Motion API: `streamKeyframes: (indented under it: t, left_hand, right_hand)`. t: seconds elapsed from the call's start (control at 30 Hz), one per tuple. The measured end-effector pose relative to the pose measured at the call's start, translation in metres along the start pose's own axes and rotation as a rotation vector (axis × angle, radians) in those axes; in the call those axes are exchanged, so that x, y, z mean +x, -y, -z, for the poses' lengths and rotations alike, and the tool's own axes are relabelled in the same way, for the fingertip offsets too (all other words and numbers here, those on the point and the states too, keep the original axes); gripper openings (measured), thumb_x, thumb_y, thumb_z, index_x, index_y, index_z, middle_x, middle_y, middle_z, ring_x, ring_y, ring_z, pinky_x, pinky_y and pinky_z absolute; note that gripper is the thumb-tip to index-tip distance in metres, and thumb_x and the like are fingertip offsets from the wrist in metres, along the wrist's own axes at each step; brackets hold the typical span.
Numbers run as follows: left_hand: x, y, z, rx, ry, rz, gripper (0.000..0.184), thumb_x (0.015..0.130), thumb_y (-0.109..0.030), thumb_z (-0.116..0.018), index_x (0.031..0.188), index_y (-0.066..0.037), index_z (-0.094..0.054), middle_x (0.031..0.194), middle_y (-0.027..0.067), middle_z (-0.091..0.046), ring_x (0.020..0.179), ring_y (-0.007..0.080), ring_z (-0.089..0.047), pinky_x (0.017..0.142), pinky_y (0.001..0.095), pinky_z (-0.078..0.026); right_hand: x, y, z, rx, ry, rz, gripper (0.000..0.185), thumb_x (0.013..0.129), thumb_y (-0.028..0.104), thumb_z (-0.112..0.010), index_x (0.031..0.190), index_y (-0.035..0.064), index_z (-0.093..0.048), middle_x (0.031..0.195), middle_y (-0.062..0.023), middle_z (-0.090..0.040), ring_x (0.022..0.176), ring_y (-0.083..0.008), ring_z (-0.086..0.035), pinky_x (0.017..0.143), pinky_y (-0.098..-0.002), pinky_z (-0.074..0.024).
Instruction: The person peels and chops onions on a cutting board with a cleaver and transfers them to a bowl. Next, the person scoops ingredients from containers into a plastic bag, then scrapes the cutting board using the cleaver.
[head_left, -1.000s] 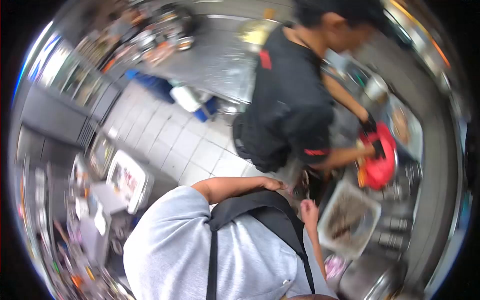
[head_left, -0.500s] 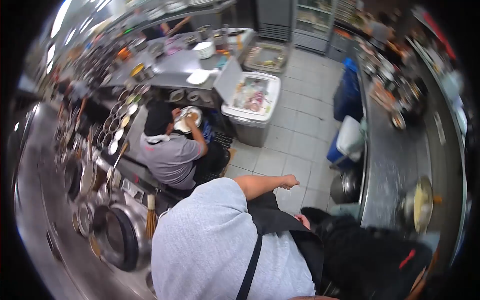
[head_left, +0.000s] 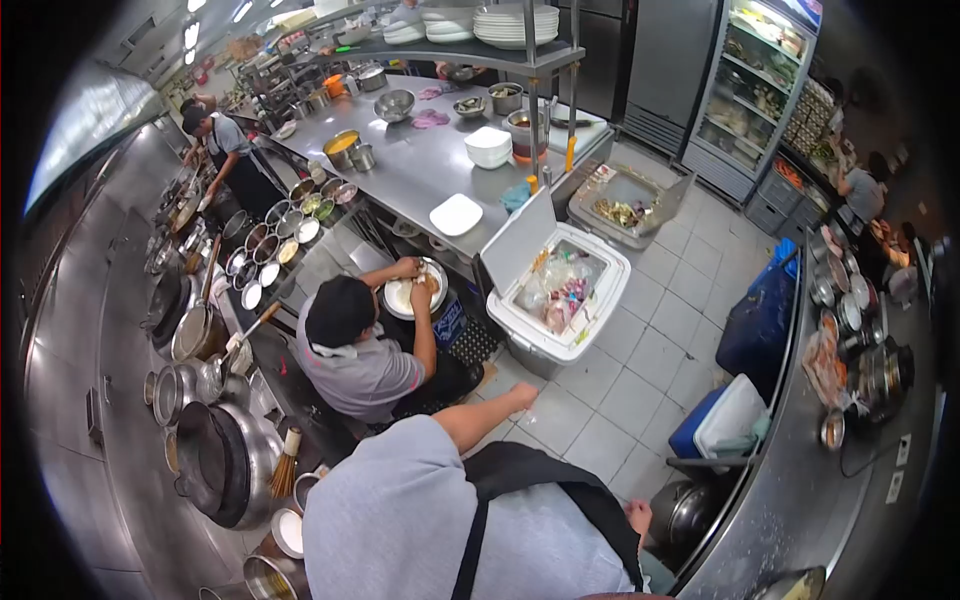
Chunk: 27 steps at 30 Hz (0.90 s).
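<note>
My left hand (head_left: 523, 396) is held out in front of me over the tiled floor, its fingers curled into a fist. Nothing shows sticking out of it. My right hand (head_left: 637, 516) is lower, at the right edge of my black apron (head_left: 550, 462), with its fingers curled and partly hidden. No object shows in it. Nearest my left hand is a white-rimmed bin (head_left: 600, 330) with its lid up and plastic and scraps inside. Near my right hand stands a dark metal pot (head_left: 692, 512) under the right counter.
A seated person (head_left: 360, 350) on my left works over a white bowl (head_left: 404, 310). Another bin (head_left: 630, 235), a blue bin (head_left: 755, 320) and a blue-and-white container (head_left: 725, 420) line the aisle. Steel counters (head_left: 820, 500) run along both sides. A glass-door fridge (head_left: 755, 90) stands ahead.
My view has swung to the right and lifted, so the fridge, shelf plates and far counter show more fully. Both hands appear lower in the picture, the left one also further left. Both stay curled.
</note>
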<state>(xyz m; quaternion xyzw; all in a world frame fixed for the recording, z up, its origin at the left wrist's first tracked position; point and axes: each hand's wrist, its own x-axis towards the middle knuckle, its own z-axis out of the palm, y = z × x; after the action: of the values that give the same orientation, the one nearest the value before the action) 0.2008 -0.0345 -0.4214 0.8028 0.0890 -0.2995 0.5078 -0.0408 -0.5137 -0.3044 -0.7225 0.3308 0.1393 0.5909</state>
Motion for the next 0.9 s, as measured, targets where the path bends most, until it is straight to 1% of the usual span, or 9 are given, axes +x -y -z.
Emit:
streamKeyframes:
  t: [0.13,0.37,0.53,0.57,0.6,0.67,0.73,0.8,0.9]
  left_hand:
    - [0.007,-0.112,-0.002,-0.443,0.025,0.378,0.035,0.099,-0.035,-0.057,0.119,-0.007,-0.062,0.109,0.0144,-0.068,0.087,0.0247,-0.071,0.073,0.0371,-0.055]
    - [0.132,-0.256,-0.023,-0.53,0.136,0.249,0.034,0.098,-0.034,-0.06,0.122,-0.01,-0.061,0.107,0.0127,-0.069,0.086,0.0232,-0.072,0.074,0.0368,-0.058]
    - [0.248,-0.307,-0.008,-0.528,0.048,0.109,0.022,0.097,-0.03,-0.062,0.105,-0.01,-0.063,0.091,0.0107,-0.071,0.076,0.0196,-0.071,0.066,0.031,-0.06]
    - [0.261,-0.328,-0.001,-0.583,0.034,0.104,0.019,0.096,-0.029,-0.063,0.099,-0.01,-0.063,0.089,0.0109,-0.072,0.075,0.0181,-0.072,0.063,0.0272,-0.058]
    - [0.265,-0.364,0.006,-0.649,-0.019,0.205,0.015,0.098,-0.022,-0.061,0.102,-0.007,-0.061,0.083,0.0121,-0.068,0.06,0.0186,-0.067,0.047,0.0296,-0.052]
    - [0.279,-0.412,0.017,-0.627,-0.074,0.211,0.02,0.097,-0.024,-0.064,0.11,-0.008,-0.061,0.089,0.0104,-0.071,0.07,0.0197,-0.073,0.056,0.0287,-0.058]
    - [0.298,-0.439,0.022,-0.62,-0.147,0.197,0.022,0.097,-0.025,-0.065,0.111,-0.008,-0.062,0.09,0.0084,-0.072,0.071,0.0188,-0.072,0.06,0.0287,-0.059]
    - [0.323,-0.467,0.023,-0.666,-0.188,0.197,0.02,0.097,-0.025,-0.066,0.11,-0.009,-0.062,0.09,0.0081,-0.072,0.071,0.0184,-0.072,0.061,0.0291,-0.058]
    - [0.375,-0.518,0.021,-0.703,-0.199,0.179,0.019,0.098,-0.023,-0.065,0.11,-0.01,-0.062,0.091,0.008,-0.072,0.071,0.0184,-0.07,0.061,0.0294,-0.056]
  right_hand:
    - [0.065,0.002,0.03,0.015,0.023,-0.124,0.012,0.096,0.017,-0.06,0.103,0.0073,-0.061,0.073,-0.0064,-0.063,0.051,-0.0163,-0.058,0.042,-0.0316,-0.0465]
    - [0.231,0.057,0.08,0.044,0.044,-0.155,0.014,0.091,0.018,-0.057,0.087,0.0061,-0.063,0.067,-0.0112,-0.062,0.054,-0.0215,-0.062,0.048,-0.0368,-0.0499]
    - [0.427,0.068,0.151,-0.593,0.062,0.455,0.024,0.086,0.021,-0.056,0.072,0.0046,-0.065,0.061,-0.0151,-0.062,0.056,-0.0251,-0.065,0.054,-0.0417,-0.0531]
    - [0.462,0.109,0.16,-1.067,0.211,0.591,0.019,0.088,0.019,-0.061,0.079,0.0049,-0.07,0.072,-0.0193,-0.069,0.063,-0.038,-0.067,0.057,-0.0496,-0.0509]
    - [0.497,0.14,0.154,-0.323,0.085,0.017,0.021,0.088,0.022,-0.062,0.077,0.0053,-0.069,0.064,-0.0148,-0.066,0.054,-0.0314,-0.065,0.052,-0.0446,-0.0497]
    - [0.547,0.222,0.15,-0.463,0.006,0.217,0.022,0.087,0.019,-0.061,0.071,0.0039,-0.066,0.059,-0.0075,-0.061,0.05,-0.0212,-0.059,0.047,-0.0395,-0.0468]
    - [0.598,0.288,0.143,-0.341,0.043,0.104,0.024,0.086,0.018,-0.061,0.069,0.0018,-0.066,0.061,-0.0087,-0.062,0.052,-0.0208,-0.06,0.048,-0.0384,-0.0476]
    - [0.66,0.346,0.135,-0.253,0.164,-0.03,0.018,0.092,0.022,-0.063,0.093,0.0044,-0.069,0.074,-0.005,-0.066,0.056,-0.0167,-0.059,0.05,-0.0339,-0.049]
    - [0.711,0.451,0.125,-0.204,0.212,0.014,0.019,0.09,0.023,-0.065,0.095,0.0041,-0.067,0.076,-0.0067,-0.067,0.058,-0.0166,-0.063,0.048,-0.0346,-0.0512]
